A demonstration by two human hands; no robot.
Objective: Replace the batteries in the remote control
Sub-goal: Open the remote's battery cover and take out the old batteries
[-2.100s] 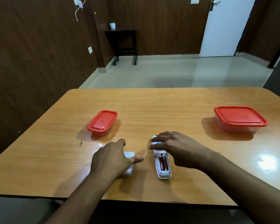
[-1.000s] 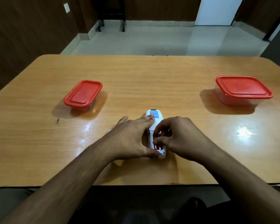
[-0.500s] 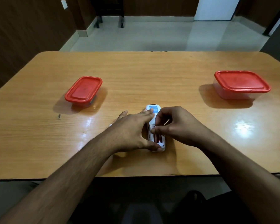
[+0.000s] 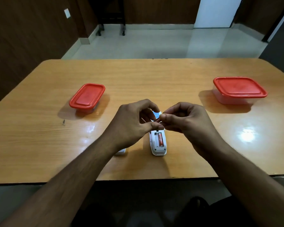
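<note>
A white remote control [image 4: 158, 149] lies face down on the wooden table [image 4: 154, 74], its battery compartment uncovered. One red battery [image 4: 160, 139] sits in the right slot; the left slot looks empty. Above the remote, my right hand [image 4: 187, 122] pinches a second red battery [image 4: 158, 120] at its fingertips. My left hand [image 4: 133, 125] meets it with thumb and fingers on the same battery. The white battery cover [image 4: 120, 151] lies on the table, mostly hidden under my left wrist.
A small red-lidded container [image 4: 87, 96] stands to the left and a larger red-lidded container [image 4: 239, 89] to the far right. The table's near edge runs just below the remote. A white door and dark wooden walls are behind.
Both hands have lifted off the remote. One battery has come out of the left slot and is now held between the fingertips above it. The compartment is now in plain view.
</note>
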